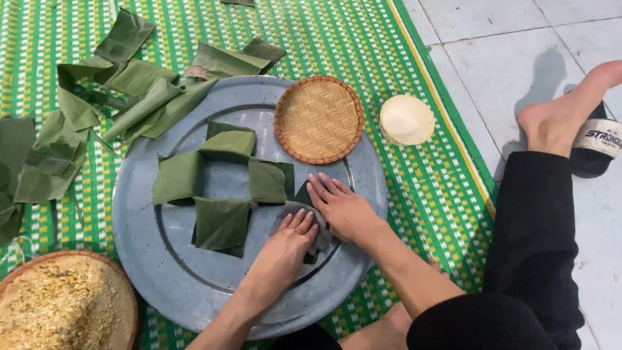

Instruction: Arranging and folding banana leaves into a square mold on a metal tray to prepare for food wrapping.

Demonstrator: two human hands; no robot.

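My left hand (285, 249) lies palm down on a grey cloth (289, 210), which sits on a dark green leaf (311, 257) at the right of a round metal tray (162, 272). My right hand (340, 209) rests flat beside it with fingers spread, its fingertips touching the leaf and the tray. Several folded green leaf pieces (223, 220) form a cross shape in the tray's middle, just left of my hands.
A small woven bamboo tray (317, 120) sits on the metal tray's far rim. A cream round bowl (406, 120) stands on the green mat (421, 194). Loose leaves (129, 91) lie at the far left, a basket of pale grains (65, 304) at the near left. A bare foot (557, 120) rests on a slipper.
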